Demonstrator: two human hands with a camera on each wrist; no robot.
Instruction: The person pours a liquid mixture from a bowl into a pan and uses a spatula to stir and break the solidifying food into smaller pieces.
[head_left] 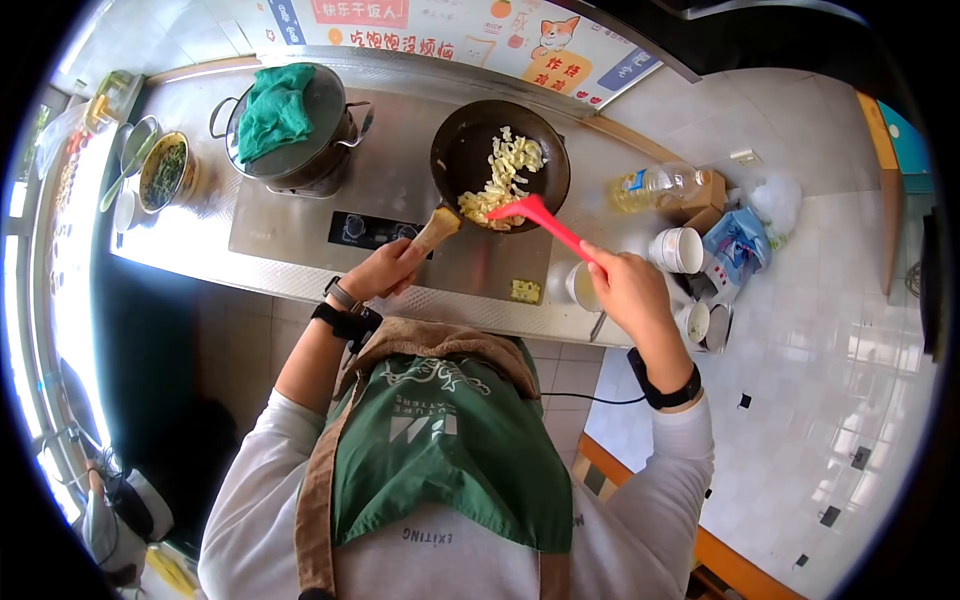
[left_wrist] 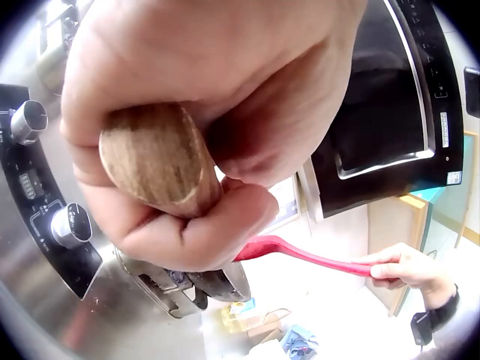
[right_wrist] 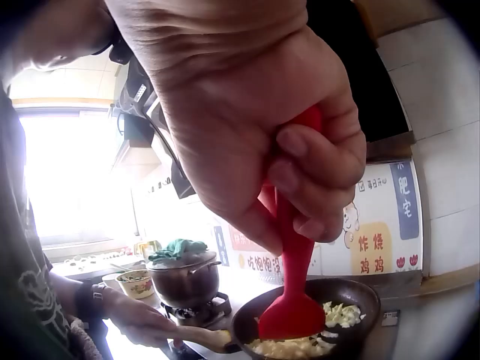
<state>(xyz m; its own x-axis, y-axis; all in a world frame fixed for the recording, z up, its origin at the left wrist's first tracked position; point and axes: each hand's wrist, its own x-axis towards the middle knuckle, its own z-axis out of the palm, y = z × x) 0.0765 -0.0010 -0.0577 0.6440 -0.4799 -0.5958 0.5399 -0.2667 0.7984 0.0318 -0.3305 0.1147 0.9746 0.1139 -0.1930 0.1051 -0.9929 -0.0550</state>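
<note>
My left hand (head_left: 385, 270) grips the wooden handle (head_left: 437, 230) of a dark frying pan (head_left: 462, 148); the left wrist view shows the fingers curled round the handle's end (left_wrist: 150, 154). Pale yellow and white chopped food (head_left: 512, 155) lies in the pan, spread from its middle to the near rim. In my right hand (head_left: 632, 295) is a red spatula (head_left: 560, 230), its shaft wrapped by the fingers. The spatula's flat head (right_wrist: 292, 316) points down into the pan, over the food near the front rim.
Left of the pan stands a lidded pot (head_left: 322, 115) with a green cloth (head_left: 275, 110) on top. Farther left is a bowl of chopped greens (head_left: 165, 172). An oil bottle (head_left: 650, 188), white bowls (head_left: 677, 250) and a blue bag (head_left: 738, 245) occupy the right end of the counter.
</note>
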